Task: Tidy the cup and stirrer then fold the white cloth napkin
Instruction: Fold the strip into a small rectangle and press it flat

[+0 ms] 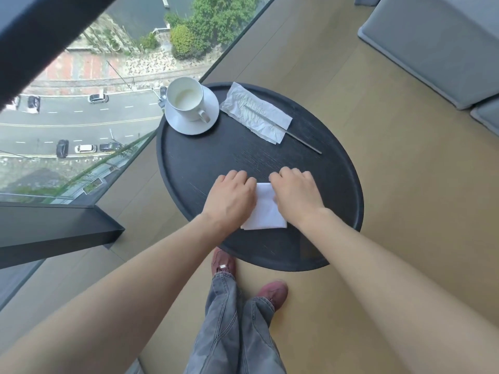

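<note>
White cloth, soft and limp, is what you have under both hands: the napkin lies folded into a small narrow packet on the near part of the round black desk. Your left hand rests palm down on its left edge and your right hand on its right edge, fingers curled over its far end. Whether they pinch a layer or only press it flat you cannot tell, since the far edge is hidden beneath them.

Expect the cloth to be light, with no stiffness of its own; by my judgement it will slump or spring open if you let go before the crease is pressed. Take it by the corners or the far edge, both hands together, and smooth outward along the fold. The dark desk looks slick enough for the packet to slide, so hold it down with one palm.

At the far side, the white cup stands on its saucer, breakable and well apart from your hands. Beside it, the thin metal stirrer lies on a crumpled paper napkin, its end reaching past the paper.
</note>
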Demonstrator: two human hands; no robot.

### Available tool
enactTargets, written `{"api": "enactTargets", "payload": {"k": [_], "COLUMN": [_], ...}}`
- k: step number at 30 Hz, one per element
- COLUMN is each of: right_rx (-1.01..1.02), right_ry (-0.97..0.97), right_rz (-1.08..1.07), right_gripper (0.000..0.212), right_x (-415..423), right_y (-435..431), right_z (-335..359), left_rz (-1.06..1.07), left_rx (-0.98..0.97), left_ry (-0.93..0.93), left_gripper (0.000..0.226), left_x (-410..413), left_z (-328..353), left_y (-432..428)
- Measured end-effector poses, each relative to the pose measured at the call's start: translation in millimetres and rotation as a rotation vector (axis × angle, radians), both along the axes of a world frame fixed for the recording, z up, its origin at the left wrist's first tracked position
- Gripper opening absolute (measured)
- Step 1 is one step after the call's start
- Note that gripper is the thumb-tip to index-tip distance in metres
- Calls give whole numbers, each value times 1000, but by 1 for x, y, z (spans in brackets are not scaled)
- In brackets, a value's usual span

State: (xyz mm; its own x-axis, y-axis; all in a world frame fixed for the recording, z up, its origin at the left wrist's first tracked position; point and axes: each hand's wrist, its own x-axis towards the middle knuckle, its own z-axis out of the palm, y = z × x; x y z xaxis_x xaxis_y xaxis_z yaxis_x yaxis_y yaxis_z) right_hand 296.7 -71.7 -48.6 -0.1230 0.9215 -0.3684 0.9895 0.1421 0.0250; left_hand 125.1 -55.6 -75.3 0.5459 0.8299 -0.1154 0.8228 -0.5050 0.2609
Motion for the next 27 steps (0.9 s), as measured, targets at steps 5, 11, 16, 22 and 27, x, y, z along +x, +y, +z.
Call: {"api": "enactTargets", "payload": {"k": [5,11,16,22,27], "right_rx": [-190,-333,-320,-163,59], "right_ry": [152,359,586,878,894], "right_rz": [-65,-166,-344,-579,-764], "right_gripper": [21,12,13,5,22], "right_x": [2,19,32,14,-26], "right_y": [17,6,2,9,25], "right_z": [1,15,38,46,27], "left_rz": [-55,-262,-67,414,530], "left_rx": [-327,-391,-574,-618,-538], "left_ry": [126,355,56,-462,-638], "left_gripper": [35,30,19,16,23], "left_x": [5,9,-5,-16,-13], "left_z": [17,37,58,67,55], "left_y": [33,45,49,46,61]}}
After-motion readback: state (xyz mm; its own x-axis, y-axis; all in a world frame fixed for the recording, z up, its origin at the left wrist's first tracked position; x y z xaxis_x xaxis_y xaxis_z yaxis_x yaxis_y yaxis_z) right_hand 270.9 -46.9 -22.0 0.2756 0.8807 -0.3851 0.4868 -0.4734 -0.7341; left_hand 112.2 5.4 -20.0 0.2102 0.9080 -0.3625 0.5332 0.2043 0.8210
